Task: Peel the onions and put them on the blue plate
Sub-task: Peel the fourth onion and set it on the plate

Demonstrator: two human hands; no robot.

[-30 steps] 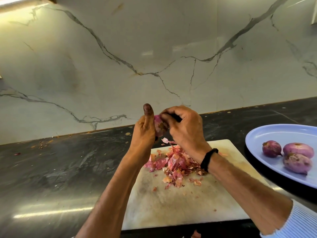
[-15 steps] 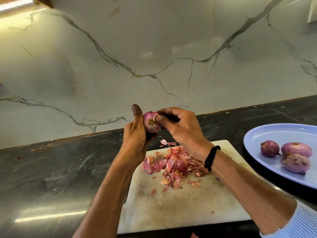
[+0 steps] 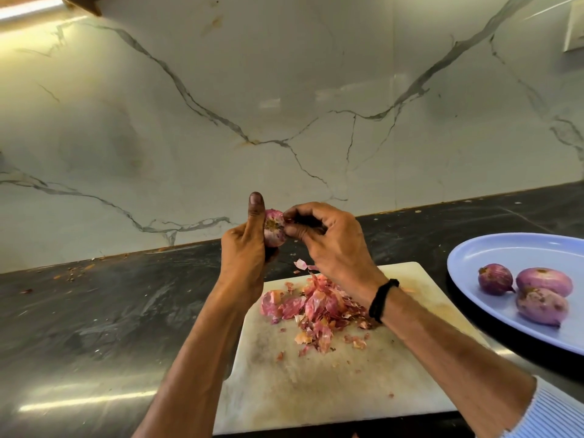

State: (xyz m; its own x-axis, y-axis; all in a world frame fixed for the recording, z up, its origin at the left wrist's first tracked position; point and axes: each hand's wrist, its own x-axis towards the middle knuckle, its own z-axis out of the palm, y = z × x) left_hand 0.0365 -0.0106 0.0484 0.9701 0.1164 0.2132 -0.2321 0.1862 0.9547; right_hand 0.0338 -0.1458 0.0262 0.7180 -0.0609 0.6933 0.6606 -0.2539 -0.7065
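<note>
Your right hand [image 3: 331, 245] has crept in, fingers [image 3: 292, 213] pinching brittle skin on the onion [image 3: 274, 230] your left hand [image 3: 245, 252] grips above the far edge of the board [image 3: 316, 390]; light, firm, slippery once bare, so peel from the root end.

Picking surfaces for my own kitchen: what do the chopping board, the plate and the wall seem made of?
Chopping board: probably plastic, possibly stone; matte white, stained and scuffed. Plate: likely plastic or melamine; smooth pale blue with a soft sheen. Wall: marble or marble-look slab; glossy, grey veins, faint reflections.
</note>
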